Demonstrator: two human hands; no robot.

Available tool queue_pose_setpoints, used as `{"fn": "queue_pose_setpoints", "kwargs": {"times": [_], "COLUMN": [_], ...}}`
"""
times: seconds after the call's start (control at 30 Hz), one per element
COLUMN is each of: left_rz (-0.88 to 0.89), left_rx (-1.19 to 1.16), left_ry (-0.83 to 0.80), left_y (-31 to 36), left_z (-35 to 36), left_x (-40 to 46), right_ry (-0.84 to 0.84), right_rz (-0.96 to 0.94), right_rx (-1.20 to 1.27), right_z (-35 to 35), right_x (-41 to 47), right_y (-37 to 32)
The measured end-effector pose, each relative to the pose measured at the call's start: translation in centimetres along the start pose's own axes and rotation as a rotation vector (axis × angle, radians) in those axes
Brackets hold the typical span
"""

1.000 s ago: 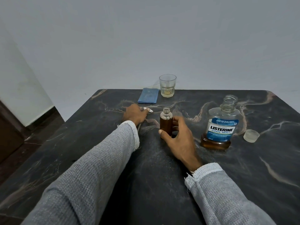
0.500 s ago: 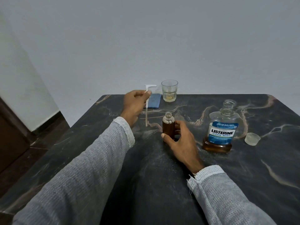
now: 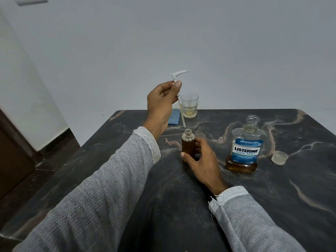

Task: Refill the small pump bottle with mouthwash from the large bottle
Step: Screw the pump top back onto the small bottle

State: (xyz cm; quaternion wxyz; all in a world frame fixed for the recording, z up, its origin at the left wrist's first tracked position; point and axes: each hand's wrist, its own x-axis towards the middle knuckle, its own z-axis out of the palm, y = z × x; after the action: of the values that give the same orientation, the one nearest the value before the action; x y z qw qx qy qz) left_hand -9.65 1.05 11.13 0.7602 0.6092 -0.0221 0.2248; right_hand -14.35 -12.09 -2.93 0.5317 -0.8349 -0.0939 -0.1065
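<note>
The small bottle [image 3: 188,144] stands upright near the middle of the dark marble table [image 3: 181,206], its neck uncapped and amber liquid filling most of it. My right hand [image 3: 201,160] grips its body from the right. My left hand [image 3: 161,104] holds the white pump head [image 3: 179,88] in the air, its dip tube hanging down with its tip just above and left of the small bottle's mouth. The large Listerine bottle [image 3: 245,148] stands uncapped to the right with a little amber liquid at its bottom.
A clear cap [image 3: 279,157] lies right of the large bottle. A drinking glass [image 3: 189,105] with a little pale liquid and a blue cloth [image 3: 173,116] sit at the table's far edge. A white wall rises behind; the floor drops off at left.
My left hand picked the pump head off the table and raised it, bringing the tube's tip towards the small bottle's mouth. My right hand stayed on the small bottle.
</note>
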Motion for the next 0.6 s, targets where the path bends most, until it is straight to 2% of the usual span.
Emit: {"fn": "queue_pose_setpoints", "kwargs": {"times": [0.37, 0.6], "left_rz": [0.006, 0.066], "left_rx": [0.067, 0.221], "left_ry": [-0.019, -0.111], "left_y": [-3.0, -5.1], "left_z": [0.0, -1.4], "left_x": [-2.9, -4.9], "right_ry": [0.006, 0.013], "right_rz": [-0.014, -0.041], "right_rx": [0.010, 0.008], "right_z": [0.1, 0.2], "right_x": [0.1, 0.0], "right_y": [0.1, 0.2]}}
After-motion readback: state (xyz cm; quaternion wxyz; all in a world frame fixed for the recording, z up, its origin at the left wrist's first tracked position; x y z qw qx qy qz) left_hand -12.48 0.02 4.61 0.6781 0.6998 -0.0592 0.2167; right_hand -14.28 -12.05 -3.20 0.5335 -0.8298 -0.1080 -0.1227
